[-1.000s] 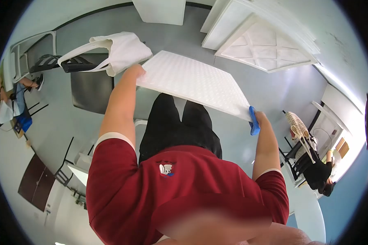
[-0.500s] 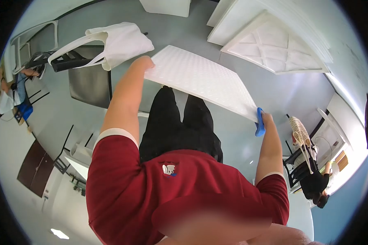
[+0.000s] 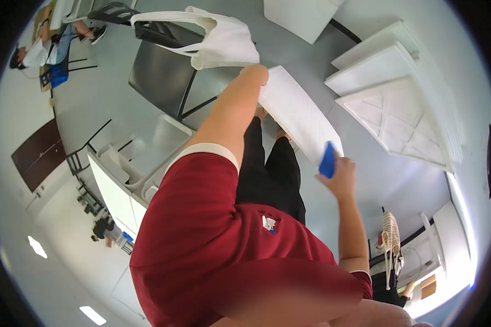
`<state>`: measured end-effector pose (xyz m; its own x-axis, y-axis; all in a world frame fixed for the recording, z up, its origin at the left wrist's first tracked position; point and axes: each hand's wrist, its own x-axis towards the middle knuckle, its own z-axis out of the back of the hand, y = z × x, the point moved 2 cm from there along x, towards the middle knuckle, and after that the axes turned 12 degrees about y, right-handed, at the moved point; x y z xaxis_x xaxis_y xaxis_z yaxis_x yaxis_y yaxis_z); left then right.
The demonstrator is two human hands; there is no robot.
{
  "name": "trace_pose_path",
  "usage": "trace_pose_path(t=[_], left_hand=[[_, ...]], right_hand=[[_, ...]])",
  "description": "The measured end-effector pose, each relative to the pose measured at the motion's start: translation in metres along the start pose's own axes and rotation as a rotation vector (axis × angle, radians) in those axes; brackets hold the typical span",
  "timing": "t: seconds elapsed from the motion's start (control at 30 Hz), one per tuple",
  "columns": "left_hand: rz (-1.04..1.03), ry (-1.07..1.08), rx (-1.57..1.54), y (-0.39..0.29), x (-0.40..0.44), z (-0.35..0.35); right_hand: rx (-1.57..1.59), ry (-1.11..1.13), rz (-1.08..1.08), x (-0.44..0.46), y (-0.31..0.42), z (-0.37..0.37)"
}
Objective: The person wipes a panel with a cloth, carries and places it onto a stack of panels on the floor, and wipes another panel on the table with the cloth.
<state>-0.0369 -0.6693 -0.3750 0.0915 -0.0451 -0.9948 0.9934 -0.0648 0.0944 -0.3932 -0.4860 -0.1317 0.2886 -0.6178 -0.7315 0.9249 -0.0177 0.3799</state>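
Note:
A white panel with a textured face is tilted in front of my legs. My left hand grips its upper left corner, the fingers partly hidden behind the edge. At the panel's lower right end, my right hand is closed on a blue cloth. The cloth lies against or just in front of the panel; whether my right fingers also grip the panel I cannot tell.
A white bag hangs on a black chair at the upper left. White panels lean at the right wall. A white table stands left. Other people are at the far left, lower left and lower right.
The view has turned, so the chair and bag have shifted right. The panel appears narrower and more steeply slanted. My right hand with the blue cloth has come nearer my body's midline.

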Motion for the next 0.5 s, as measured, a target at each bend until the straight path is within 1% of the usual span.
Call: trace_pose_path(t=[0.03,0.1,0.17,0.23,0.27,0.3,0.37,0.43,0.5], left_hand=[[-0.035,-0.005,0.013,0.002,0.023,-0.007],[-0.065,-0.064,-0.034,-0.001,0.020,-0.004],[-0.048,-0.168,-0.158,-0.006,-0.028,0.004],[-0.066,-0.229,-0.147,-0.016,-0.034,0.012],[-0.123,-0.319,-0.217,-0.019,-0.051,0.019],[-0.184,-0.415,-0.286,-0.023,-0.088,0.027],[-0.467,-1.093,-0.345,-0.027,-0.128,0.021],[-0.944,-1.094,-0.610,-0.011,-0.195,0.006],[-0.782,-0.896,-0.875,0.024,-0.263,-0.020]], right_hand=[[-0.116,0.109,-0.018,0.007,0.024,-0.006],[-0.196,0.085,0.001,0.020,0.031,-0.039],[-0.209,0.147,-0.020,0.021,0.039,-0.044],[-0.169,0.103,-0.063,0.029,0.026,-0.050],[-0.147,0.083,-0.089,0.029,0.021,-0.054],[-0.079,0.119,-0.155,0.026,0.035,-0.030],[-0.110,0.085,-0.200,0.030,0.025,-0.023],[-0.127,0.063,-0.258,0.036,0.020,-0.015],[-0.136,0.074,-0.277,0.039,0.016,-0.009]])
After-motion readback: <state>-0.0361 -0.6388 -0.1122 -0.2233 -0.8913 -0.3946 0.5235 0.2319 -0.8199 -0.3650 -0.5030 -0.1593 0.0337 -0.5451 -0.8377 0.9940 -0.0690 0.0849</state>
